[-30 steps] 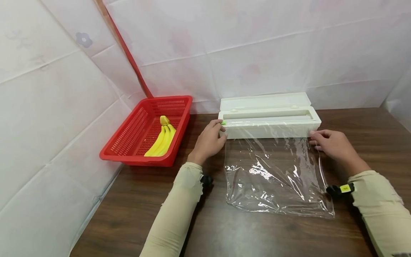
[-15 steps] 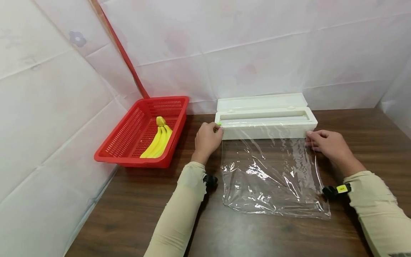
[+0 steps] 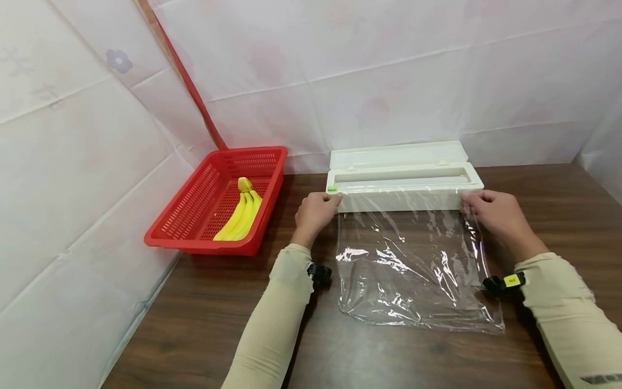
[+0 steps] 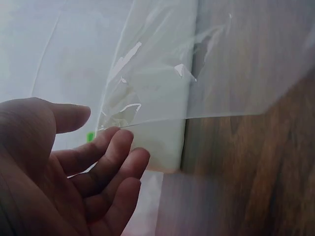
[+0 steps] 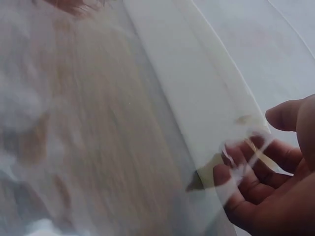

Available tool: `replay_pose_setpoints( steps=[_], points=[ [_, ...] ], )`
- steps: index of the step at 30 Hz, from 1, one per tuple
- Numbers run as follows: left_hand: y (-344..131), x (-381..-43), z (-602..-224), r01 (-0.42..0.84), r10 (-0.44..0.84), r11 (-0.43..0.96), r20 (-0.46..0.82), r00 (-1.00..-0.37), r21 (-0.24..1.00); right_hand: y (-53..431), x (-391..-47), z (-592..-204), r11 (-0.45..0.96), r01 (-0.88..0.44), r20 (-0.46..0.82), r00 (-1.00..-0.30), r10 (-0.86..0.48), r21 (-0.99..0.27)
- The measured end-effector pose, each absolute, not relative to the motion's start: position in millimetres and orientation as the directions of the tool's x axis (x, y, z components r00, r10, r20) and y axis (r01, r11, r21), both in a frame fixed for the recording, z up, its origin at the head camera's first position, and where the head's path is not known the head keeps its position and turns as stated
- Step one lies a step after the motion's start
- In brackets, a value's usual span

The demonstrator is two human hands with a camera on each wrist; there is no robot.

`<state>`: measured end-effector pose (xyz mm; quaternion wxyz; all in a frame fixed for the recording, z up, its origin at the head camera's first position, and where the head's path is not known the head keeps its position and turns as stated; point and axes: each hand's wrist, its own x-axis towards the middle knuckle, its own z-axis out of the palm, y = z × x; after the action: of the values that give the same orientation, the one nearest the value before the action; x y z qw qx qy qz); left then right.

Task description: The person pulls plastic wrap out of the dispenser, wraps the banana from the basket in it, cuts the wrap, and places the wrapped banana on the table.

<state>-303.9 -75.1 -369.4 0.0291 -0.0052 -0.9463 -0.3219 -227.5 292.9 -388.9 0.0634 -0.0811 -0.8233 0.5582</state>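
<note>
A sheet of clear plastic wrap (image 3: pixel 389 265) comes out of a white wrap dispenser box (image 3: pixel 393 203), over its front and down across the table. At the box's left front corner is my left hand (image 3: pixel 315 216), its fingertips (image 4: pixel 125 135) right by the wrap's edge and its thumb held apart. My right hand (image 3: pixel 498 216) is at the right front corner, where the wrap's edge lies over its fingertips (image 5: pixel 222 173) in the right wrist view; the thumb stands off from them. A small green tab (image 3: pixel 332 188) shows at the box's left end. The lid (image 3: pixel 398 154) is tipped back.
To the left stands a red plastic basket (image 3: pixel 194 244) with a bunch of yellow bananas (image 3: pixel 240 219) in it. White patterned sheeting (image 3: pixel 379 75) hangs behind the brown wood-grain table (image 3: pixel 389 356) and along its left side.
My left hand has drawn away from the green tab and lowered to the box's front corner. My right hand has risen slightly at its corner, beside the wrap's edge.
</note>
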Motion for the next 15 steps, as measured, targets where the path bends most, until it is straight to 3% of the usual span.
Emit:
replay_pose_setpoints(
  steps=[7, 15],
  points=[
    [-74.7, -307.1, -372.7, 0.054, 0.025, 0.739, 0.054, -0.998, 0.671, 292.6, -227.0, -388.3, 0.417, 0.058, 0.064, -0.96, 0.273, -0.907],
    [-75.9, -312.6, -373.2, 0.155, 0.063, 0.327, 0.142, -0.988, 0.932, 292.3, -226.7, -387.3, 0.306, 0.001, 0.075, -0.969, 0.234, -0.952]
  ],
)
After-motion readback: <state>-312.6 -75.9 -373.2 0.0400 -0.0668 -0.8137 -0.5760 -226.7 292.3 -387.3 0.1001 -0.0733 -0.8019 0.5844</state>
